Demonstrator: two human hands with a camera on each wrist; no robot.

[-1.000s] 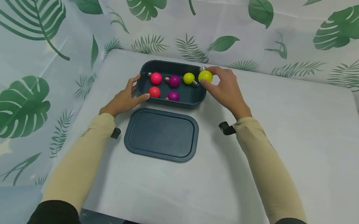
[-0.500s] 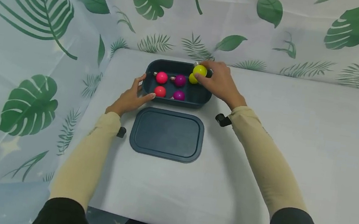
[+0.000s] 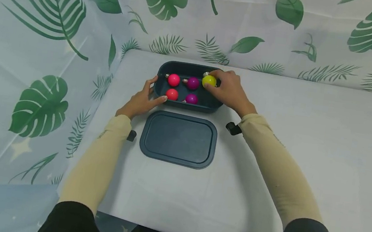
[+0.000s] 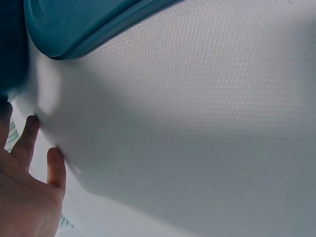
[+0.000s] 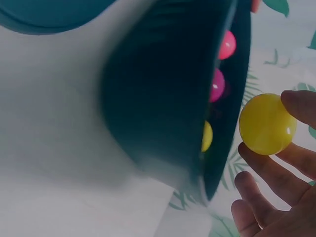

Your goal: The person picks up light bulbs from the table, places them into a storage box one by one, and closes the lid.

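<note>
In the head view, a dark blue-grey box [image 3: 187, 105] holds two pink light bulbs [image 3: 174, 80] and two purple light bulbs [image 3: 193, 83], several with metal screw bases showing. My right hand [image 3: 229, 90] pinches a yellow light bulb [image 3: 209, 81] by thumb and fingertips over the box's right end. The right wrist view shows this held bulb [image 5: 268, 123] close up, with a second yellow bulb [image 5: 207, 136] inside the box, hidden in the head view. My left hand [image 3: 141, 100] touches the box's left end, thumb at the front rim, fingers spread along the side.
A matching flat lid [image 3: 178, 139] lies on the white table [image 3: 250, 187], just in front of the box. Leaf-patterned cloth [image 3: 198, 23] hangs behind the table and at its left. The right sleeve [image 3: 279, 167] reaches over the table's right part.
My right hand has moved left and lowered the yellow bulb over the box, covering the other yellow bulb. My left hand stays at the box's left end. The head view has shifted slightly.
</note>
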